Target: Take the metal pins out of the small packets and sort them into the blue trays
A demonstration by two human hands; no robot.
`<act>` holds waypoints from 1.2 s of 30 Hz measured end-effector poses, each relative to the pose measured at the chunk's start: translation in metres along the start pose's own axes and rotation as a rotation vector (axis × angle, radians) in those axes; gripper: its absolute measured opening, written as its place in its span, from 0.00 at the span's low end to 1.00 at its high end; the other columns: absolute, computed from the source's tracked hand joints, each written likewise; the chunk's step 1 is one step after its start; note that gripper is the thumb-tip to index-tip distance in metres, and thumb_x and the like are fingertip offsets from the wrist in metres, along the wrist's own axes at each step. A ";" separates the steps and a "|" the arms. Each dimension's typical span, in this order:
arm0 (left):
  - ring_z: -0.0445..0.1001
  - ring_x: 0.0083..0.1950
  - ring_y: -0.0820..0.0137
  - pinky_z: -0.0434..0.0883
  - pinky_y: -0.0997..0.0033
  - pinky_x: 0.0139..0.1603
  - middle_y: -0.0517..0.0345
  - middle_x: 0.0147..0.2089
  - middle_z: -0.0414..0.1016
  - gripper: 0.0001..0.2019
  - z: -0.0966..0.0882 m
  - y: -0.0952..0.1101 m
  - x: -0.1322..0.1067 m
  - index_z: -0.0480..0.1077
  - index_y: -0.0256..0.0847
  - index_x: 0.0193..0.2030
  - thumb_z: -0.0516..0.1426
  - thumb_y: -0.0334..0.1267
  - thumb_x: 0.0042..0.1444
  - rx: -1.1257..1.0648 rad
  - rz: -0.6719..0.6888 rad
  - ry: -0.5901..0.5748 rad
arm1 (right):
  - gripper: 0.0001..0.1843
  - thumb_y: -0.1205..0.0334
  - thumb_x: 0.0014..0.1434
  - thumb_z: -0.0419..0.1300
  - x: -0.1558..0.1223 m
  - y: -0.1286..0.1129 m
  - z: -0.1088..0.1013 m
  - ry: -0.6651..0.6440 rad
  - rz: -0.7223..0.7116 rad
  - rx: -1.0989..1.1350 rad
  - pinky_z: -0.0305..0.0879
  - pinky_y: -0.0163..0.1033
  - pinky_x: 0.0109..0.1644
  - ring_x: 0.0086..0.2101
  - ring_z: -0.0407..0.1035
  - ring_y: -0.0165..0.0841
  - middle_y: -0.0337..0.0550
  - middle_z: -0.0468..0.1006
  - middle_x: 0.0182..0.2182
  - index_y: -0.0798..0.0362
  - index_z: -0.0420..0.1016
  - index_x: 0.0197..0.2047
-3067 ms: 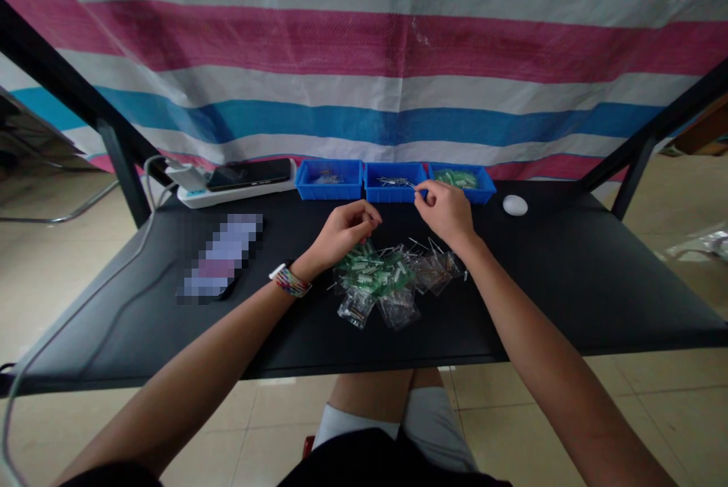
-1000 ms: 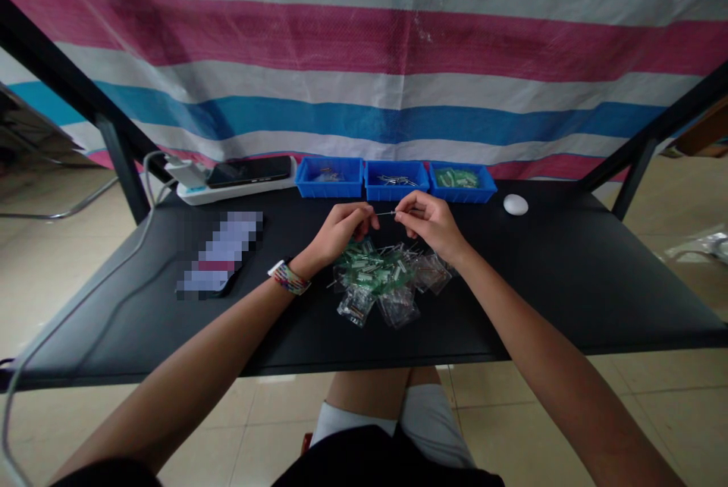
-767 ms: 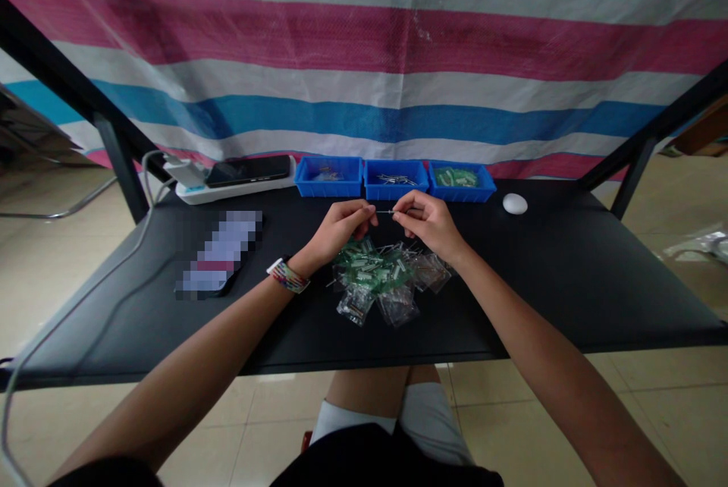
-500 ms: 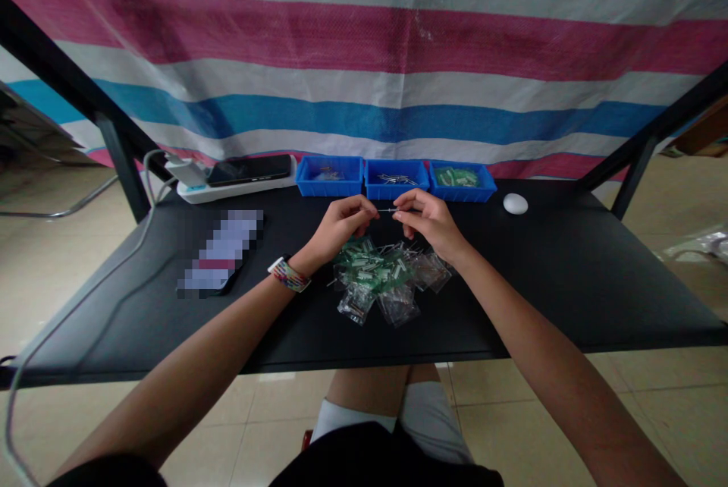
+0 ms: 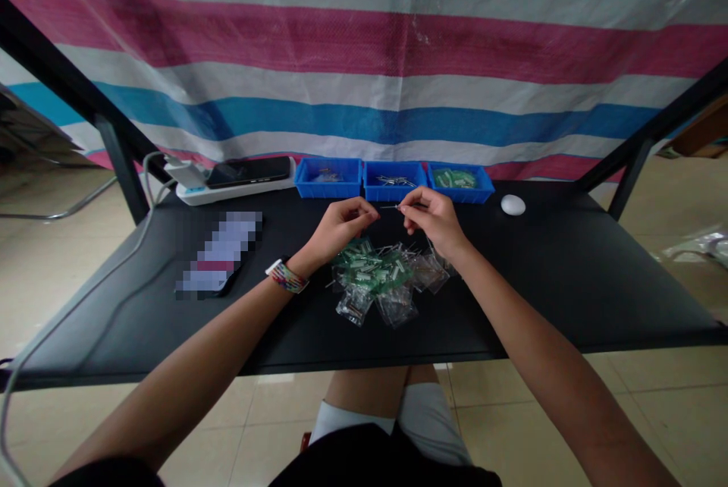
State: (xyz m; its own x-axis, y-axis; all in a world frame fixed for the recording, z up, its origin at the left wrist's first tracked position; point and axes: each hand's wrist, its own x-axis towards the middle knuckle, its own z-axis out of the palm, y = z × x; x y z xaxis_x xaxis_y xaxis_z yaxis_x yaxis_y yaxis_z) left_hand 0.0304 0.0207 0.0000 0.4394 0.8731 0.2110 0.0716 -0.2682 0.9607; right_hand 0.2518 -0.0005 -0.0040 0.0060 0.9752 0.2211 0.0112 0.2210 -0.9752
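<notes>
A thin metal pin [image 5: 390, 207] points left from the pinched thumb and forefinger of my right hand [image 5: 431, 220]. My left hand [image 5: 344, 224] is also closed in a pinch, just left of the pin's tip. Whatever it may hold is hidden by its fingers. Below both hands lies a pile of small clear and green plastic packets [image 5: 372, 271] with loose metal pins among them. Behind the hands, the middle blue bin [image 5: 393, 191] holds metal pins.
A left blue bin [image 5: 328, 190] contains small parts, and a right blue bin [image 5: 462, 192] contains green packets. Left of them lie a power strip [image 5: 239, 193] with a dark phone [image 5: 249, 171] on it, a blurred phone [image 5: 221, 253] and a cable [image 5: 128, 256]. A white oval object [image 5: 513, 205] sits right.
My right hand has drawn slightly right with the pin, and a gap now shows between the pin's left end and my left fingers. My left hand has stayed nearly in place.
</notes>
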 end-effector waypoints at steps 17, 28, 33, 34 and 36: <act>0.74 0.35 0.69 0.69 0.70 0.38 0.55 0.38 0.79 0.05 -0.003 -0.008 -0.003 0.82 0.41 0.38 0.63 0.37 0.58 0.517 0.173 -0.165 | 0.08 0.65 0.68 0.59 0.033 0.008 -0.034 0.193 -0.428 -0.816 0.70 0.47 0.49 0.36 0.75 0.41 0.50 0.85 0.44 0.50 0.82 0.43; 0.77 0.42 0.63 0.66 0.58 0.59 0.57 0.40 0.82 0.02 0.002 -0.015 -0.002 0.81 0.44 0.35 0.64 0.35 0.56 0.678 0.272 -0.278 | 0.08 0.66 0.69 0.59 0.016 0.005 -0.014 0.000 -0.426 -0.867 0.63 0.40 0.39 0.28 0.68 0.33 0.45 0.82 0.40 0.51 0.80 0.40; 0.78 0.42 0.63 0.66 0.58 0.57 0.56 0.40 0.83 0.02 0.004 -0.015 -0.002 0.79 0.43 0.35 0.63 0.33 0.54 0.703 0.279 -0.261 | 0.07 0.67 0.67 0.60 0.014 0.004 -0.007 -0.057 -0.391 -0.802 0.62 0.40 0.38 0.25 0.65 0.31 0.42 0.81 0.37 0.51 0.80 0.38; 0.78 0.41 0.63 0.67 0.58 0.56 0.56 0.40 0.83 0.02 0.004 -0.015 -0.002 0.79 0.43 0.35 0.64 0.33 0.54 0.713 0.274 -0.254 | 0.07 0.67 0.66 0.60 0.013 0.003 -0.006 -0.071 -0.379 -0.784 0.61 0.40 0.37 0.25 0.65 0.30 0.42 0.80 0.36 0.51 0.80 0.37; 0.78 0.41 0.63 0.67 0.58 0.56 0.56 0.39 0.82 0.02 0.004 -0.016 -0.001 0.78 0.42 0.35 0.64 0.34 0.54 0.734 0.261 -0.232 | 0.06 0.67 0.64 0.63 0.009 0.001 -0.005 -0.132 -0.335 -0.759 0.60 0.39 0.36 0.26 0.65 0.30 0.41 0.79 0.35 0.51 0.80 0.35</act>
State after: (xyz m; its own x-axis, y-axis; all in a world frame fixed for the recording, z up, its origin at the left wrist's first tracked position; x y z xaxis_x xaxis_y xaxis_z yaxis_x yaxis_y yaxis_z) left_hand 0.0322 0.0221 -0.0166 0.6920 0.6606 0.2911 0.4746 -0.7202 0.5060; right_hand 0.2564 0.0087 -0.0027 -0.2340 0.8625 0.4486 0.6612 0.4795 -0.5770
